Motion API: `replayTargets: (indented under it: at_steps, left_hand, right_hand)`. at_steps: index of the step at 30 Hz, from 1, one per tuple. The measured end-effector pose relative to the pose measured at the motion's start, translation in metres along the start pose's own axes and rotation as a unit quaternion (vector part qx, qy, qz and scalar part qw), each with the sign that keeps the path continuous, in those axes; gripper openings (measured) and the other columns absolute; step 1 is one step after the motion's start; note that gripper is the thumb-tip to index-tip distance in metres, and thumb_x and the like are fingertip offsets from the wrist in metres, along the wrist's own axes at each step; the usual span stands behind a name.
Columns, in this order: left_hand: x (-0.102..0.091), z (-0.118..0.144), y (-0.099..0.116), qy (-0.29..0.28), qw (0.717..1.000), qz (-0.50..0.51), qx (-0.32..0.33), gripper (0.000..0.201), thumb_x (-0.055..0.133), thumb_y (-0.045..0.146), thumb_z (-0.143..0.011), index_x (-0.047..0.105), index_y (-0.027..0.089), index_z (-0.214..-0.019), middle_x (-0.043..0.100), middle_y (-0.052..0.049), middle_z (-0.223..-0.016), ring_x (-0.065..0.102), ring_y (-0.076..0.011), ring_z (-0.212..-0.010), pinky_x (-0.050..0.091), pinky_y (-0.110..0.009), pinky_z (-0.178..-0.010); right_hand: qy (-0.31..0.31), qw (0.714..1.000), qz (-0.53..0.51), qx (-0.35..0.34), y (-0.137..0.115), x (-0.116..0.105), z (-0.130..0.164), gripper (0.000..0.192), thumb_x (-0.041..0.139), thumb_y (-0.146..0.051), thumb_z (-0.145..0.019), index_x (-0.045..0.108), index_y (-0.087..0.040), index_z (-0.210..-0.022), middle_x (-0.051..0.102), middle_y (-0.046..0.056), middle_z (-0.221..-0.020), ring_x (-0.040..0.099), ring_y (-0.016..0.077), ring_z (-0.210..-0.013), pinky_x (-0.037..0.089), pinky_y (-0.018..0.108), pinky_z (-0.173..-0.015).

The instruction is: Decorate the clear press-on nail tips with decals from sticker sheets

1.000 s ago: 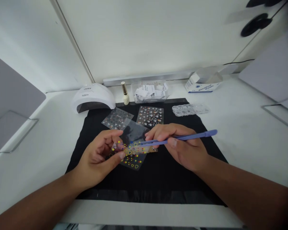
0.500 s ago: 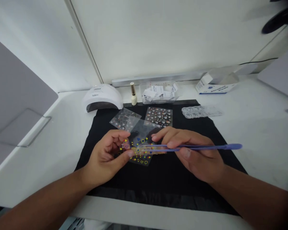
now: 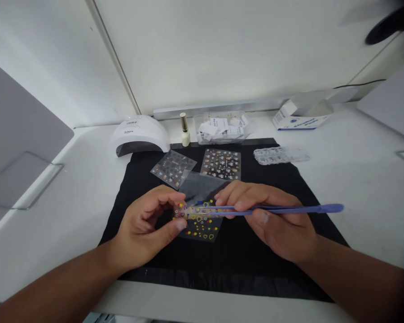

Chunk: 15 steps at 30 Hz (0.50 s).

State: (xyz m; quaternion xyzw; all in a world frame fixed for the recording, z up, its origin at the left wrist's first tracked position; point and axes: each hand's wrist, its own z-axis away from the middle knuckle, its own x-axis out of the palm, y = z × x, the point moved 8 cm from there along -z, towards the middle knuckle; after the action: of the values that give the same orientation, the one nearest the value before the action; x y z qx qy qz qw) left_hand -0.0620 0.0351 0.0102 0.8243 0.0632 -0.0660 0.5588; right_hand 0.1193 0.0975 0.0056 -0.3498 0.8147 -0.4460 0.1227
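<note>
Between the thumb and fingers of my left hand [image 3: 151, 224] is the left edge of a clear nail sticker sheet [image 3: 202, 231], printed with small yellow, red and blue hearts. My right hand [image 3: 272, 215] grips a pair of purple tweezers [image 3: 289, 209], held almost level with the tips pointing left over the hearts. The tweezer tips lie close to the sheet near my left fingers; whether they pinch a sticker is too small to tell. Behind my hands, two more sticker sheets, one with pale patterns [image 3: 174, 168] and one with white and orange patterns [image 3: 221, 163], lie on the black cloth [image 3: 256, 264].
Along the back stand a white nail lamp [image 3: 139, 134], a nail polish bottle [image 3: 185, 132], a clear box of paper packets [image 3: 220, 130] and an opened white carton [image 3: 299, 119]. To the right, a clear plastic case [image 3: 279, 154] overlaps the cloth. The white table [image 3: 350, 179] surrounds it.
The heart sheet has shifted slightly downward and right, coming free of more of the pale sheet. My left fingers have spread a little. The tweezers stay in my right hand.
</note>
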Motion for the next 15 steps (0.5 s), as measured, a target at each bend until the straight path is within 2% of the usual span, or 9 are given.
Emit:
replayTargets:
  at_steps: [5, 11, 15]
  left_hand:
    - [-0.001, 0.000, -0.006, 0.009, 0.999, 0.003, -0.031, 0.032, 0.070, 0.008, -0.081, 0.070, 0.024, -0.109, 0.063, -0.003, -0.090, 0.062, -0.0109, -0.080, 0.054, -0.018, -0.071]
    - [0.009, 0.000, 0.004, -0.029, 0.996, -0.075, 0.035, 0.036, 0.066, 0.002, -0.080, 0.068, 0.023, -0.110, 0.064, -0.004, -0.089, 0.061, -0.0134, -0.082, 0.053, -0.021, -0.071]
    - [0.008, 0.002, 0.000, -0.002, 0.999, -0.041, -0.006, 0.039, 0.067, 0.003, -0.080, 0.068, 0.025, -0.112, 0.065, -0.001, -0.087, 0.064, -0.0113, -0.079, 0.055, -0.019, -0.071]
  right_hand:
    - [0.007, 1.000, -0.020, 0.011, 0.003, 0.003, 0.000, 0.019, 0.058, -0.027, -0.091, 0.072, -0.024, -0.102, 0.069, 0.006, -0.083, 0.066, 0.0248, -0.092, 0.052, 0.048, -0.087]
    - [0.020, 0.999, -0.024, 0.009, 0.004, 0.009, 0.002, 0.019, 0.056, -0.027, -0.092, 0.071, -0.024, -0.102, 0.067, 0.005, -0.080, 0.065, 0.0228, -0.090, 0.053, 0.046, -0.085]
    - [0.015, 1.000, -0.007, -0.001, 0.000, 0.010, 0.001, 0.019, 0.055, -0.026, -0.092, 0.071, -0.025, -0.103, 0.067, 0.005, -0.080, 0.065, 0.0222, -0.087, 0.053, 0.044, -0.081]
